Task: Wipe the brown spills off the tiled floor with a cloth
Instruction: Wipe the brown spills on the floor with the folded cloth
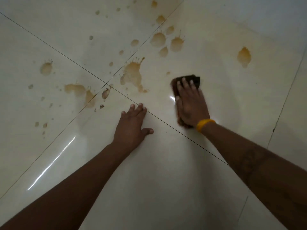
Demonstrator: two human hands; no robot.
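dark cloth is being pressed flat by the right hand for wiping; the flat-fingered left hand is bracing on the floor tile.

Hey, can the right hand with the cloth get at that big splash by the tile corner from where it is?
Probably yes. The right hand presses the cloth flat beside the splash, with only bare tile between them.

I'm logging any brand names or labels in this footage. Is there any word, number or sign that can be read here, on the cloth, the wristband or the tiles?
None can be read.
Cloth under the right hand: no label shows.
Yellow wristband: plain, no print visible.
Tiled floor: only brown spills and grout lines.
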